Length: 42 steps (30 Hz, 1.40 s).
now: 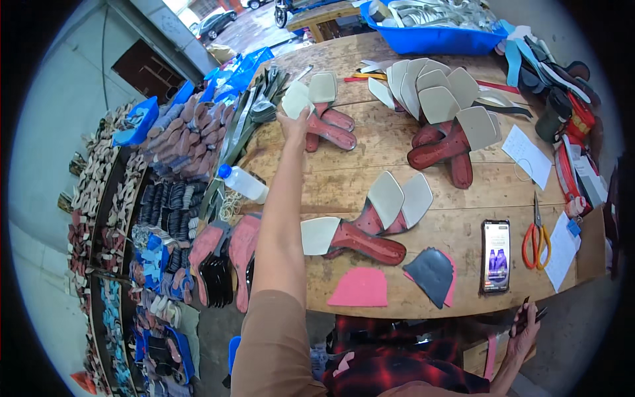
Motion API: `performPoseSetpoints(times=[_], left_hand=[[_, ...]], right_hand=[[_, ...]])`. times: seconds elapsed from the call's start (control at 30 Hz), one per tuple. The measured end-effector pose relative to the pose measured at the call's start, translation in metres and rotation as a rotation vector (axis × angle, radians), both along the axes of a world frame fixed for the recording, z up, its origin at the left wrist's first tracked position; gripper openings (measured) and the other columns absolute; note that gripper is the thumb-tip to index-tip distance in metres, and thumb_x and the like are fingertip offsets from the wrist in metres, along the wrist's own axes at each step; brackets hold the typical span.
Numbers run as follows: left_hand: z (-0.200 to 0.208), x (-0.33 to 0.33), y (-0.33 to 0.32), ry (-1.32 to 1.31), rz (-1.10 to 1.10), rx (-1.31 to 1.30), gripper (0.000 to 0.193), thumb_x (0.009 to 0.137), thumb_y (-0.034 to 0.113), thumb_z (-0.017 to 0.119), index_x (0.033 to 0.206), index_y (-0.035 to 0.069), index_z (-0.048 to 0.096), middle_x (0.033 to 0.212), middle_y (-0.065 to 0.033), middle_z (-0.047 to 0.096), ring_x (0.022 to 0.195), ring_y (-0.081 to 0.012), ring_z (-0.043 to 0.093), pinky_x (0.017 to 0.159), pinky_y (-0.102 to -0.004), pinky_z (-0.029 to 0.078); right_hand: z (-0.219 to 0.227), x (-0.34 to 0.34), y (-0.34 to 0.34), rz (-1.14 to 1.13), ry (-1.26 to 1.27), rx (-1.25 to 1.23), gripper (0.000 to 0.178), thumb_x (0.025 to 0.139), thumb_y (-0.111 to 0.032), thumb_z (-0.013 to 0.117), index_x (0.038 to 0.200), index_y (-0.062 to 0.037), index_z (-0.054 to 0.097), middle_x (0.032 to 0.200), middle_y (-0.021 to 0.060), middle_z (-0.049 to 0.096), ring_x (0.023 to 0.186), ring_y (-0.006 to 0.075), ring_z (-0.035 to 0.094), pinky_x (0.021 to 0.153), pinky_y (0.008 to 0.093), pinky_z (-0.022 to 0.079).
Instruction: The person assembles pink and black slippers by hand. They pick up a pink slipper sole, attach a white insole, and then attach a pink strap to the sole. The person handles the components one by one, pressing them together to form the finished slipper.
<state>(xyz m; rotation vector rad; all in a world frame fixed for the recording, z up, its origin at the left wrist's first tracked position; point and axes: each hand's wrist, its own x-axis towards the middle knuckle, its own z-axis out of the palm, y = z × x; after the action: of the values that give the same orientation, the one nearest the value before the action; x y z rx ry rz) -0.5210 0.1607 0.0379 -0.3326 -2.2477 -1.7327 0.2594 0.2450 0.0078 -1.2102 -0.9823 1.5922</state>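
Observation:
My left hand (296, 122) reaches across to the far left of the table and grips an insole (334, 134) with a pale front and a dark red heel part. This insole lies across another like it (323, 86). Down by the table's near right edge, my right hand (524, 337) is closed on a dark hand tool (527, 311) that looks like pliers; its jaws are not clear. A fan of similar insoles (438, 104) lies at the far right of the table, and a few more (368, 241) in the middle.
Pink (359, 288) and dark grey (430, 276) cut pieces lie near the front edge. A phone (495, 257) and orange-handled scissors (536, 238) are on the right, a blue-capped bottle (243, 183) on the left. A blue tub (436, 41) stands at the back; loaded shelves (109, 264) line the left.

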Motion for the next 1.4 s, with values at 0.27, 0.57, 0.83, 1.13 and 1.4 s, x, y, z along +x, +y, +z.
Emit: performPoseSetpoints(times=[0.27, 0.57, 0.83, 1.13, 1.4], left_hand=[[-0.007, -0.011, -0.022, -0.033, -0.281, -0.116, 0.03, 0.087, 0.025, 0.07, 0.108, 0.004, 0.062, 0.093, -0.0053, 0.068, 0.074, -0.0151, 0.065, 0.062, -0.0301, 0.054], [0.01, 0.028, -0.023, -0.689, -0.369, 0.262, 0.037, 0.096, 0.031, 0.059, 0.125, 0.009, 0.053, 0.106, -0.006, 0.066, 0.09, -0.0228, 0.067, 0.07, -0.041, 0.056], [0.018, 0.058, -0.016, -0.783, -0.478, 0.317, 0.046, 0.098, 0.042, 0.051, 0.131, 0.011, 0.049, 0.126, -0.0115, 0.06, 0.11, -0.0284, 0.061, 0.094, -0.0496, 0.048], [0.018, 0.062, -0.013, -0.751, -0.663, 0.2, 0.049, 0.1, 0.046, 0.046, 0.134, 0.011, 0.048, 0.125, -0.0093, 0.062, 0.111, -0.029, 0.062, 0.093, -0.0533, 0.048], [0.073, 0.069, -0.019, -0.271, -0.47, 0.589, 0.044, 0.099, 0.031, 0.056, 0.131, 0.003, 0.049, 0.124, -0.0123, 0.061, 0.109, -0.0255, 0.064, 0.091, -0.0403, 0.055]], right_hand=[[-0.016, -0.007, 0.009, 0.085, -0.192, -0.009, 0.034, 0.091, -0.021, 0.067, 0.118, -0.0019, 0.061, 0.083, -0.0009, 0.062, 0.06, 0.0012, 0.052, 0.038, 0.0147, 0.03], [-0.011, -0.005, -0.004, 0.025, -0.118, -0.044, 0.025, 0.091, -0.016, 0.067, 0.114, -0.0082, 0.061, 0.08, -0.0016, 0.062, 0.062, 0.0045, 0.055, 0.038, 0.0161, 0.032], [-0.006, -0.006, -0.016, -0.032, -0.046, -0.027, 0.015, 0.093, -0.017, 0.064, 0.103, -0.0109, 0.054, 0.074, 0.0029, 0.061, 0.056, 0.0073, 0.055, 0.035, 0.0177, 0.032], [-0.019, -0.006, -0.016, -0.011, -0.083, -0.052, 0.018, 0.094, -0.023, 0.063, 0.106, -0.0117, 0.055, 0.078, 0.0033, 0.065, 0.059, 0.0078, 0.059, 0.036, 0.0172, 0.031], [-0.008, -0.005, -0.02, 0.05, -0.168, 0.062, 0.017, 0.095, -0.024, 0.062, 0.105, -0.0107, 0.059, 0.08, 0.0028, 0.068, 0.064, 0.0068, 0.061, 0.04, 0.0169, 0.033]])
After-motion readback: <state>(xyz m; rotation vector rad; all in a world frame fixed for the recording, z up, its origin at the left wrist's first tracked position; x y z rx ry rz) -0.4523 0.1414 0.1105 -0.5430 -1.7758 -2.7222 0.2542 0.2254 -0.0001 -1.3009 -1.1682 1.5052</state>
